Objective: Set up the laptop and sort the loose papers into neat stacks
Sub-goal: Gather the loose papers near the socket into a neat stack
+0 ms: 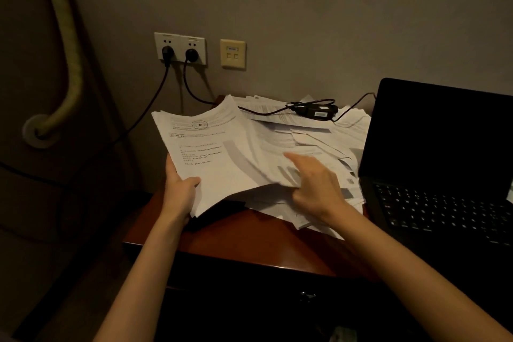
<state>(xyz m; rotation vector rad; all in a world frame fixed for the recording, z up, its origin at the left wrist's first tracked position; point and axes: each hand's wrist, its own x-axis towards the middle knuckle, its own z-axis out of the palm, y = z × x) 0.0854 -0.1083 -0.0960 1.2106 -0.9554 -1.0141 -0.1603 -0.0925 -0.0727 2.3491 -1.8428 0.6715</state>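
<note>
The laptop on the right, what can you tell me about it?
The laptop is black and open, its dark screen upright and unlit, its keyboard showing pale key legends. It sits at the desk's right end, partly cut off by the picture's edge. Loose papers lie against its left side. Neither hand touches it.

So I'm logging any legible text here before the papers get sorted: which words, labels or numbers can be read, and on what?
Top sheet of the held stack: a round stamp with a star; the printed lines are too blurred to read.
Loose papers: print too small to read.
Power adapter: white label, unreadable.
Wall data socket: small label, unreadable.
Laptop: key legends too small to read.
No text can be quoted reliably.
</note>
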